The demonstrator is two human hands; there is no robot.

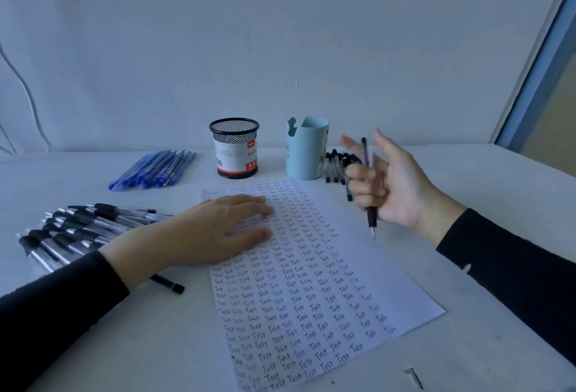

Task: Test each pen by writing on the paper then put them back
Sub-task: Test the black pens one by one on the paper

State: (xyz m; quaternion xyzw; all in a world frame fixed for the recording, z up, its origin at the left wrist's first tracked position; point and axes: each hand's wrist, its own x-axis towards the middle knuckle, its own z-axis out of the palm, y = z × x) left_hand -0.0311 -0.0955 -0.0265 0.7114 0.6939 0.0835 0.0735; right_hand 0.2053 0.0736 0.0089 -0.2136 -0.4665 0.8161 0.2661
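Note:
A sheet of paper [367, 254] covered with rows of the word "Test" lies in the middle of the table. My left hand [215, 229] rests flat on its upper left part, fingers straight. My right hand [389, 183] hovers above the paper's right edge, palm turned up, and its curled lower fingers hold a black pen [369, 192] upright with the tip pointing down; the thumb and index finger are spread. The pen's tip is above the table, just off the paper.
A black mesh cup [234, 148] and a light blue cup [307, 148] stand at the back. Blue pens [156, 170] lie back left, black pens [81, 232] by my left arm, more black pens [338, 165] behind my right hand. A screw [414, 377] lies near the front.

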